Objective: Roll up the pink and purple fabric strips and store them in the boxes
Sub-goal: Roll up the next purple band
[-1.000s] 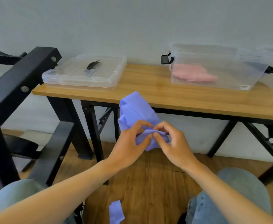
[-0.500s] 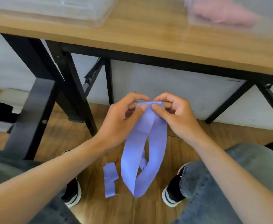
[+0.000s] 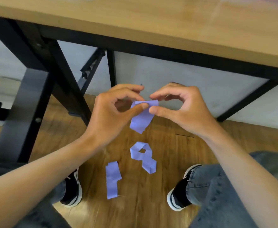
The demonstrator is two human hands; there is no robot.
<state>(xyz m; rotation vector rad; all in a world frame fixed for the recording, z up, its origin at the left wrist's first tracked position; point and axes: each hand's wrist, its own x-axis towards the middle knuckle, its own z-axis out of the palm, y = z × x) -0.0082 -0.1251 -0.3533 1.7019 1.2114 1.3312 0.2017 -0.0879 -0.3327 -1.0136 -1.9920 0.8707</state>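
While both forearms reach forward from the lower corners of the view, the hands meet below the near edge of the wooden tabletop (image 3: pixel 167 20), above the floor. Furthest left stands the black metal frame (image 3: pixel 36 89) of the table, its legs slanting down to the wooden floor (image 3: pixel 167 145). Next, the left hand (image 3: pixel 112 116) is turned palm-inward with its fingers arched, and its grip is a pinch: thumb and forefinger tips press together on the upper left corner of a purple fabric strip (image 3: pixel 142 118). That strip hangs in the air between the hands, its top edge folded over and its lower end dangling free, well above the floor. On the floor beneath lie two more purple pieces: a straight strip piece (image 3: pixel 112 179) to the left, near a black and white shoe (image 3: pixel 73 190), and a looped strip piece (image 3: pixel 143 156) to its right, almost directly under the held one. Right of the held strip, the right hand (image 3: pixel 184 111) mirrors the left, fingers curved into an arch, its thumb tip and forefinger tip closing on the strip's upper right corner. Blue jeans cover both legs. No brand, label or writing can be read anywhere.
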